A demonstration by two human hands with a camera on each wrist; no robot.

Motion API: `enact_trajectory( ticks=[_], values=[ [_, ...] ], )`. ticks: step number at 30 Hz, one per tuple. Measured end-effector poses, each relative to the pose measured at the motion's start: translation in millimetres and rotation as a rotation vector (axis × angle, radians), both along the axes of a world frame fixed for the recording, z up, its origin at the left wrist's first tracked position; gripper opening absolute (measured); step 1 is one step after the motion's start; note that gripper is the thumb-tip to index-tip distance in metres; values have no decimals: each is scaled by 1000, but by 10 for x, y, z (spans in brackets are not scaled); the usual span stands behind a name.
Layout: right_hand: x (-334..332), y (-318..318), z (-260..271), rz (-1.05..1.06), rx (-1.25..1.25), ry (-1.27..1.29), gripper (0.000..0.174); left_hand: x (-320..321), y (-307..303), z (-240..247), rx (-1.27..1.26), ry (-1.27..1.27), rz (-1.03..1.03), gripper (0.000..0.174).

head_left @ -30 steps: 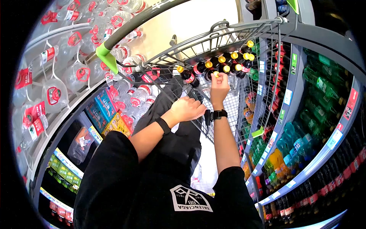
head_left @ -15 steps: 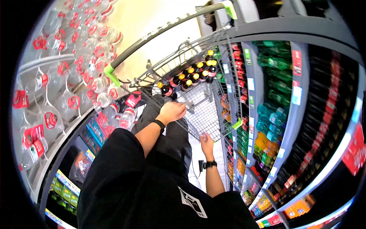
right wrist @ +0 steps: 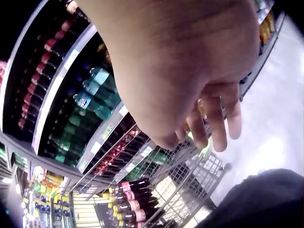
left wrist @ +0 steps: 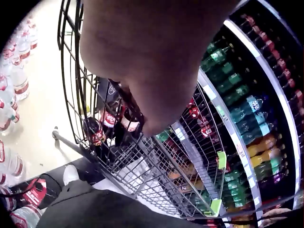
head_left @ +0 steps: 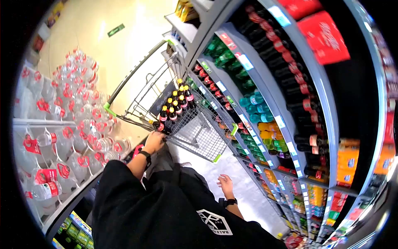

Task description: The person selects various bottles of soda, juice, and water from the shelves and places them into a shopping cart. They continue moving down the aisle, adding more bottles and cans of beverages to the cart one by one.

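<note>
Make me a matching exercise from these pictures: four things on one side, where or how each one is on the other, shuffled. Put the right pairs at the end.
Column 1
1. Dark bottles with yellow caps
2. Left hand
3. Right hand
4. Red box with white lettering

Column 2
A. On a shelf
B. Open, holding nothing
C. Inside the shopping cart
D. At the shopping cart's edge

Right pairs: 1-C, 2-D, 3-B, 4-A

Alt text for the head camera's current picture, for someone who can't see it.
A shopping cart carries yellow-capped dark bottles; a person in a black shirt has their left hand at its edge, right hand open beyond it. Drink shelves fill the picture's right; clear bottles, its left.
</note>
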State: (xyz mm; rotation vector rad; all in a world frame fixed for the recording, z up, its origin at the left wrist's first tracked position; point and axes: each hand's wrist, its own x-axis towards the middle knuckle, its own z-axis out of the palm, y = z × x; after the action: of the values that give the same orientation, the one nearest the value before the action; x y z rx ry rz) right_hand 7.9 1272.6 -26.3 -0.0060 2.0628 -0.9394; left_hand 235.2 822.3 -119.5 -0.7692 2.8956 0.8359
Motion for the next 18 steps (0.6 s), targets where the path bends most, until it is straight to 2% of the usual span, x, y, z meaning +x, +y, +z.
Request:
enact_trajectory(
  ticks=[3,4,6,8,10,14,15,16,18],
  values=[
    [65,563,-242,-194,-19,-40,37,96,238,-102,99,86,120,43],
    [102,766,-313,-243,-10,-73,36,28,367,243,299,-98,283,41],
    [224,1179,-442,-330,-34,-113,36,44,612,242,425,-116,370,40],
    [384,1603,-576,-429,-84,-186,37,85,848,112,392,-62,225,41],
    [528,2007,-732,-478,-95,-218,37,-11,1123,333,478,10,164,40],
    [829,2659,-994,-648,-54,-241,37,-310,1570,523,396,233,-12,29],
    [884,2760,-947,-703,-70,-245,36,-459,1613,669,394,158,-113,27],
    [940,2832,-958,-782,-64,-233,35,-615,1647,746,386,2,-146,17],
    [1009,2923,-978,-949,-110,-208,27,-980,1789,948,410,230,-283,17]
  ],
)
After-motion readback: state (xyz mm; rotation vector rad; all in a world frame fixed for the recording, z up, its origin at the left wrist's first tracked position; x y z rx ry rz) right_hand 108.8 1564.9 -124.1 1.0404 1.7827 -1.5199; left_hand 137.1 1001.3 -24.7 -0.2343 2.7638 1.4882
